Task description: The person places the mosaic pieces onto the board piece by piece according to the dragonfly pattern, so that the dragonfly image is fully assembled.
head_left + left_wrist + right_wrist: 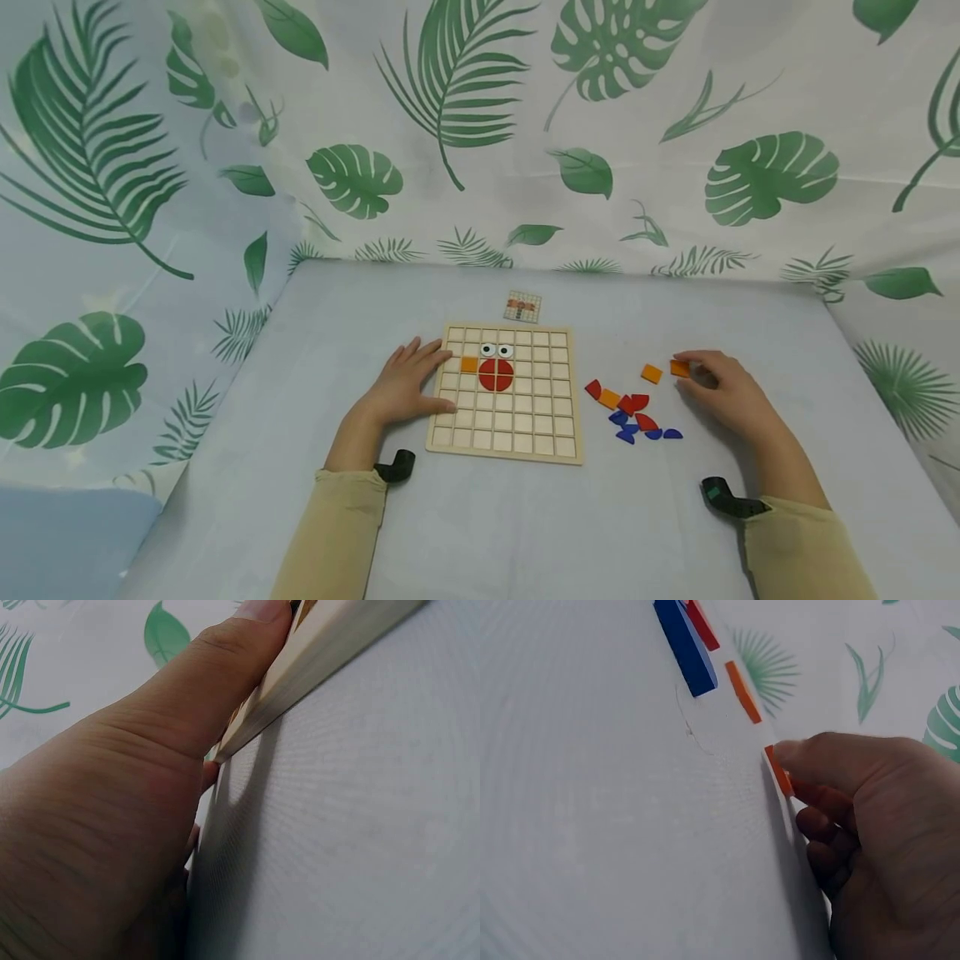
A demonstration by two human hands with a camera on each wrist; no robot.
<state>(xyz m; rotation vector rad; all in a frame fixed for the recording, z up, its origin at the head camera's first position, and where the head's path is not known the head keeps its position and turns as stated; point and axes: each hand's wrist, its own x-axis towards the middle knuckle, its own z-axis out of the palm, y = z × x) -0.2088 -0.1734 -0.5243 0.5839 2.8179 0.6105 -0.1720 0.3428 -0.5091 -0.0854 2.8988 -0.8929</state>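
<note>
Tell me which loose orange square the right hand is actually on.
The orange square farthest right, pinched at the right hand's fingertips. The other two loose ones, the middle orange square and the orange square by the red pieces, lie untouched to its left.

No words, numbers or brand marks can be read anywhere. The small card (522, 307) beyond the left hand (408, 383) carries only a coloured grid pattern, too small to tell any writing

An orange square tile (679, 368) lies flat on the table, far right of the loose pieces, pinched at its edge. The wooden grid board (504, 392), left of it, lies flat, bearing a red circle (496, 375) and two eyes (497, 350).
</note>
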